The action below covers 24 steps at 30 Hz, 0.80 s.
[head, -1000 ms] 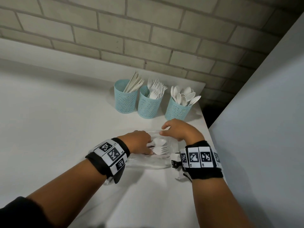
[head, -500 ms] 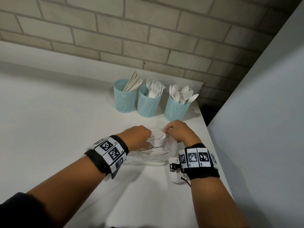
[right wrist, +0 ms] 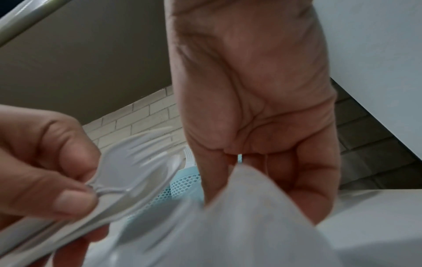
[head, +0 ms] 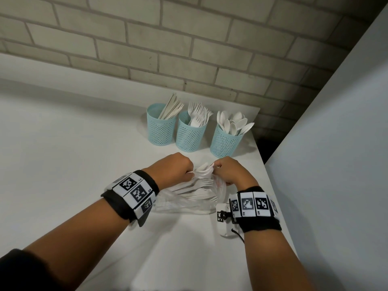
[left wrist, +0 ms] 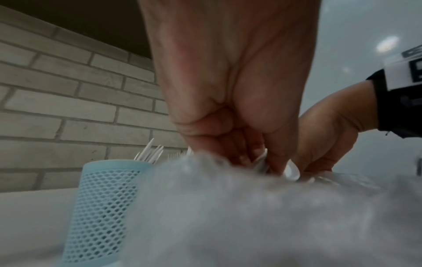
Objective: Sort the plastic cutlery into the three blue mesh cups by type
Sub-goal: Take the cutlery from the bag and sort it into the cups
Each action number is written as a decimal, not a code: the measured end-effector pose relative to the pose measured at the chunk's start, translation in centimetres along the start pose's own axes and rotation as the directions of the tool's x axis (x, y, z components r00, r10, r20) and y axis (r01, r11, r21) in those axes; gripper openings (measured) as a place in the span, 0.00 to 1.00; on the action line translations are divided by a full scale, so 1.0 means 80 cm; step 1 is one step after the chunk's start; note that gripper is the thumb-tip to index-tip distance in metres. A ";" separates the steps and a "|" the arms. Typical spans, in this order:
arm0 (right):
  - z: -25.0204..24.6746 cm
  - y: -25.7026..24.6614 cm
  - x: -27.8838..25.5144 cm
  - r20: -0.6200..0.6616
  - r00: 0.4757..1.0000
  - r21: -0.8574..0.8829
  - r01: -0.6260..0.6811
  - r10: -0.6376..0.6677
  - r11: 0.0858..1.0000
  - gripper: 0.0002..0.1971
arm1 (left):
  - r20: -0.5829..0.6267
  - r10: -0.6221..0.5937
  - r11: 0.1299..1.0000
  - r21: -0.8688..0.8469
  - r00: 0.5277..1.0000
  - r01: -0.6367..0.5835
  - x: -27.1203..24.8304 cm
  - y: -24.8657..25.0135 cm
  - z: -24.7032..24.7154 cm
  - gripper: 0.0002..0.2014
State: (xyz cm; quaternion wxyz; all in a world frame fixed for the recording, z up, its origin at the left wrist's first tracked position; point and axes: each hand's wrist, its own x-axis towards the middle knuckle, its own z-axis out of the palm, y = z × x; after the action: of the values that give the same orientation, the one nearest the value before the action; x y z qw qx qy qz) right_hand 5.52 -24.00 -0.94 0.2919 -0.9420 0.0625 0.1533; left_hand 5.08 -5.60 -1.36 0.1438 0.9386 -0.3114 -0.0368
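Plastic cutlery (head: 202, 170) is pinched by the left hand (head: 170, 170) above a clear bag (head: 189, 198), whose edge is gripped by the right hand (head: 232, 172), near three blue mesh cups (head: 190, 135).

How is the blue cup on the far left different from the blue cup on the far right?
The left cup holds flat, narrow pieces that look like knives, leaning to one side; the right cup holds spoons with round bowls fanned upward. The left cup stands close beside the middle cup; the right cup stands a little apart, near the counter's edge. Both are upright pale blue mesh cups of like shape.
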 end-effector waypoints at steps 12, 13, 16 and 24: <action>-0.022 -0.038 0.000 -0.272 0.940 0.391 0.304 -0.207 0.869 0.14 | -0.064 -0.278 0.557 -0.824 0.958 0.106 0.016 -0.008 -0.030 0.11; -0.022 -0.046 -0.003 -0.241 0.948 0.490 0.304 -0.208 0.817 0.15 | -0.031 -0.299 0.485 -0.866 0.954 0.124 0.019 -0.008 -0.032 0.11; -0.016 -0.066 0.000 -0.138 0.960 0.673 0.272 -0.245 0.688 0.15 | 0.071 -0.330 0.257 -0.953 0.941 0.162 0.024 -0.008 -0.031 0.13; 0.004 -0.086 0.010 -0.237 0.952 0.684 0.306 -0.195 0.663 0.06 | 0.079 -0.317 0.061 -0.993 0.945 0.103 0.022 -0.005 -0.025 0.16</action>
State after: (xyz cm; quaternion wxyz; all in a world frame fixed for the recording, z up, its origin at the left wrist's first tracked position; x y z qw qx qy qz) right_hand 7.61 -18.19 2.19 0.6465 -0.7629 0.0073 0.0076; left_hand 7.03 -5.87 0.49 0.7521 0.6314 -0.0533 -0.1811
